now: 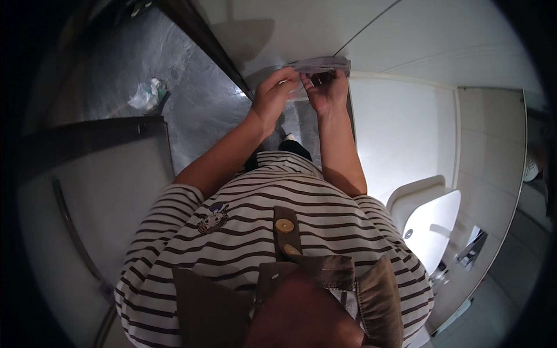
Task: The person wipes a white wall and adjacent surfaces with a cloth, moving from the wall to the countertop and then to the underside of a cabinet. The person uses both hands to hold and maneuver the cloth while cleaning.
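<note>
A greyish-purple cloth [320, 64] lies folded against the pale wall at the top centre, where it appears to hang. My left hand [276, 93] is at the cloth's left lower edge, its fingers bent and slightly blurred. Beside it, my right hand [327, 90] is raised palm up, with curled fingertips reaching the cloth's underside. The two hands are close together. Whether either one grips the fabric is hard to tell, since the fingertips are partly hidden.
A white washbasin [431, 230] and a chrome tap [468, 256] are at the right, below a white counter or panel [404, 130]. On the grey marbled floor [200, 104] lies a crumpled plastic bag [148, 95]. A door with a long handle [72, 230] stands at the left.
</note>
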A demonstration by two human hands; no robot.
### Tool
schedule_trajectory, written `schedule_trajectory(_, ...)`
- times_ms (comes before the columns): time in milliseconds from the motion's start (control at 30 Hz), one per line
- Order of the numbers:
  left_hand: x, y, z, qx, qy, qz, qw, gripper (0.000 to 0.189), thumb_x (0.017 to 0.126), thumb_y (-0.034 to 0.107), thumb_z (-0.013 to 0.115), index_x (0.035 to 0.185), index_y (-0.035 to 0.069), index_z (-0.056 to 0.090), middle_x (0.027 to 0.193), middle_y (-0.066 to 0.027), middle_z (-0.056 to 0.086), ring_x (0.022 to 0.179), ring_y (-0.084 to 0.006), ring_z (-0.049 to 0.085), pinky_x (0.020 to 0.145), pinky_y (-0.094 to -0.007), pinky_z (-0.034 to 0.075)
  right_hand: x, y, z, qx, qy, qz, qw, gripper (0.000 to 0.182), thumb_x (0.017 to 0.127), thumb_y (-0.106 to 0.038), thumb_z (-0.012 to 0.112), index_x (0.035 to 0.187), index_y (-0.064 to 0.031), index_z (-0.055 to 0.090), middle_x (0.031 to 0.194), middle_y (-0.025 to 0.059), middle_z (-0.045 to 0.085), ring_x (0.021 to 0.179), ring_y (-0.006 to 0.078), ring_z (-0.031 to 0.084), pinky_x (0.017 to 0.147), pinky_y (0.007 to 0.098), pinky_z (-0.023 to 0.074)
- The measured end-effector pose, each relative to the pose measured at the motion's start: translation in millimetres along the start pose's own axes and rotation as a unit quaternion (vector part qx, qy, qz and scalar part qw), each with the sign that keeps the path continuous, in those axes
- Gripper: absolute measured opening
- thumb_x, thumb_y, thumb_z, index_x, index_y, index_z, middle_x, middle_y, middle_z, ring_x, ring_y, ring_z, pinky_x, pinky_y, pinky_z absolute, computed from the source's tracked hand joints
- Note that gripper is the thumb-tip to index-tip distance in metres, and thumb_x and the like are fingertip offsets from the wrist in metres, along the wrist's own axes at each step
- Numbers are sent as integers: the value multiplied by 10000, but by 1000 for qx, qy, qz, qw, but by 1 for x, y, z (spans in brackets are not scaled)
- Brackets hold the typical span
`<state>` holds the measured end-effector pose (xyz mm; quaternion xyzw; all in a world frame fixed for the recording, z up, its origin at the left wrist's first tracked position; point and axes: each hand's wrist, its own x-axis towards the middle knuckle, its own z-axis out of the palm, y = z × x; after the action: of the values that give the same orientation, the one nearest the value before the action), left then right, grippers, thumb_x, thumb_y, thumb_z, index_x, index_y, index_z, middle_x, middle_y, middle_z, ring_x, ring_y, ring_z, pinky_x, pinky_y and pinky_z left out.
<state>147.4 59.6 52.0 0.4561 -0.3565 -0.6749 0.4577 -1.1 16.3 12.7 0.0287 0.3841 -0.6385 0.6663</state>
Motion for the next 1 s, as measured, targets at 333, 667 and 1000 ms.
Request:
schedule_trajectory(333,-15,86,-55,423,262,557,665,347,749,71,827,946,21,546,915,-89,539,767,-219,519,653,-326,432,-26,10,26,36,27,-88,995,239,930,-87,585,1162,-78,530,1116,67,569,1015,244,573,923,463,531)
schedule_trajectory(667,-23,128,-53,282,148,388,865,252,869,36,737,1045,-43,575,960,-54,624,859,-92,593,807,-234,482,28,32,-8,56,81,-149,984,217,943,-31,547,1158,-56,544,1083,87,621,977,254,646,818,414,575)
schedule_trajectory(1000,-19,131,-53,348,141,396,838,255,863,35,747,1036,-52,580,944,-38,585,839,-91,563,776,-218,476,19,20,-4,40,46,-195,979,189,934,-43,592,1120,-38,560,1027,93,638,909,225,661,741,381,583)
